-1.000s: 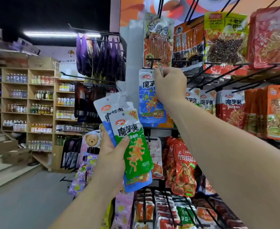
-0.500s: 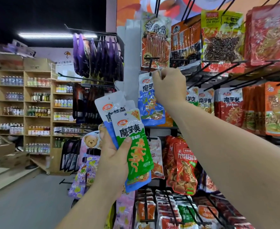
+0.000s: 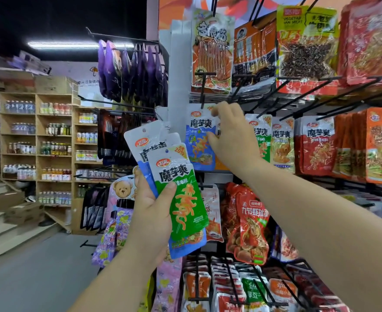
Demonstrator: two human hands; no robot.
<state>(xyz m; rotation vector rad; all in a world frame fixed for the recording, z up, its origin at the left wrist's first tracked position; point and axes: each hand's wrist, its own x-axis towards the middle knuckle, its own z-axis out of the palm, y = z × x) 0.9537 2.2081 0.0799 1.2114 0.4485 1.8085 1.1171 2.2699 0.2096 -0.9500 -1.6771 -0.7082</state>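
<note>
The blue packet (image 3: 197,143) hangs from a black peg (image 3: 202,91), at the left end of its row. The right hand (image 3: 235,140) rests at its right edge, fingers (image 3: 218,110) apart and loosely spread, thumb touching the packet. Lower left, the left hand (image 3: 154,212) grips a fan of packets: a green packet (image 3: 182,199) in front under the thumb, blue ones (image 3: 140,149) behind. Red packets (image 3: 250,221) hang below.

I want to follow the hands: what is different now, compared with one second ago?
The right hand uncurled from its fist at the top of the hanging blue packet and slid down its right edge. Unchanged: the packet hangs on its hook; the left hand grips the green packet.
</note>
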